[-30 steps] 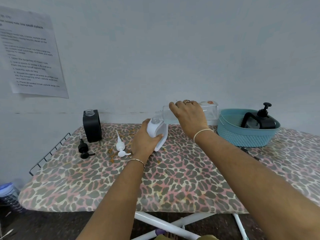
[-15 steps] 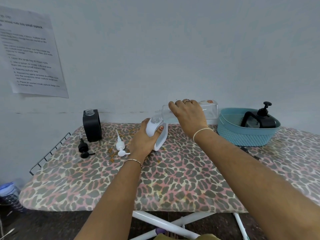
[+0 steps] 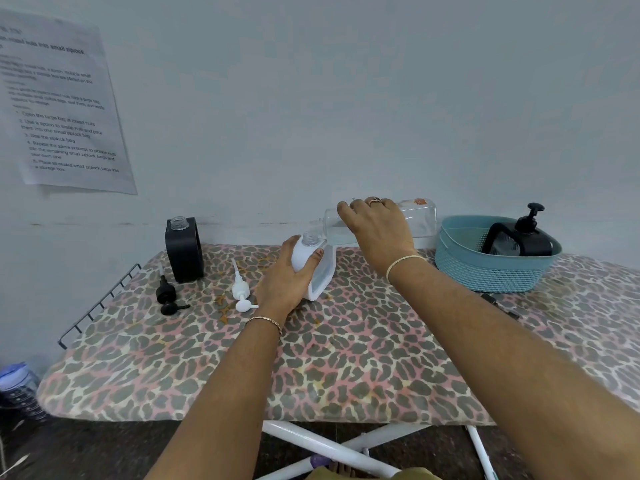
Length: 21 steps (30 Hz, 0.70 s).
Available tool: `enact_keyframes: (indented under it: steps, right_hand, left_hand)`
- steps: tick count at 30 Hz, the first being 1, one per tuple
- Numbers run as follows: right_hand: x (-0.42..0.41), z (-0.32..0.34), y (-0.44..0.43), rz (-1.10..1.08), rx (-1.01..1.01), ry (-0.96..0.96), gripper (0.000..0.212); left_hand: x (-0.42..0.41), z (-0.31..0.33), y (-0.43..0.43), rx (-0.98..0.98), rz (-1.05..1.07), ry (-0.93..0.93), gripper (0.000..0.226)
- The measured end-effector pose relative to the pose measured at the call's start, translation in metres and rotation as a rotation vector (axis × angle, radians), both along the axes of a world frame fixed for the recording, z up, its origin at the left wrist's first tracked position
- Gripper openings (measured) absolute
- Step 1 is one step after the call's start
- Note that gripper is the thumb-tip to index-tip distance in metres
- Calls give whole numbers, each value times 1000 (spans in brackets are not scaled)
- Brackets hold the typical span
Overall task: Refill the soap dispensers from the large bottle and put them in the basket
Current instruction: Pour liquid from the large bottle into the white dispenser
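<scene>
My left hand (image 3: 289, 280) grips a white soap dispenser (image 3: 320, 271) with its pump off, standing on the leopard-print board (image 3: 346, 358). My right hand (image 3: 375, 230) holds the large clear bottle (image 3: 420, 216) tipped on its side, its mouth over the white dispenser's open neck. The white pump (image 3: 241, 289) lies just left of my left hand. A black dispenser (image 3: 184, 249) with an open neck stands at the back left, its black pump (image 3: 168, 296) lying in front of it. Another black dispenser (image 3: 523, 237) with pump fitted sits in the teal basket (image 3: 491, 271) at the right.
A wire rack (image 3: 100, 304) juts from the board's left end. A printed sheet (image 3: 59, 105) hangs on the wall. A blue-capped bottle (image 3: 17, 386) stands on the floor at lower left. A small dark object (image 3: 498, 303) lies by the basket.
Both hands have stayed almost still, holding the large bottle tipped over the white dispenser. The view has shifted slightly.
</scene>
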State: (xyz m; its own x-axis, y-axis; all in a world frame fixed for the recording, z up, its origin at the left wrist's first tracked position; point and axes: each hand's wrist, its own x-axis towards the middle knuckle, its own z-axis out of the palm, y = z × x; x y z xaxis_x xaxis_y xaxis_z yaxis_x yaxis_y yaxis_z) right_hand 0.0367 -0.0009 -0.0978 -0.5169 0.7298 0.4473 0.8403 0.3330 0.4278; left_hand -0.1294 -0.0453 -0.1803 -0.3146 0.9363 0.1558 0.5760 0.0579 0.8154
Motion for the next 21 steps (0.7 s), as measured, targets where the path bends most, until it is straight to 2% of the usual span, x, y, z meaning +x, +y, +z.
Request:
enact_keyframes:
  steps: [21]
  right_hand:
    - [-1, 2, -2, 4, -12, -15, 63]
  left_hand:
    - [1, 1, 0, 7, -9, -32, 48]
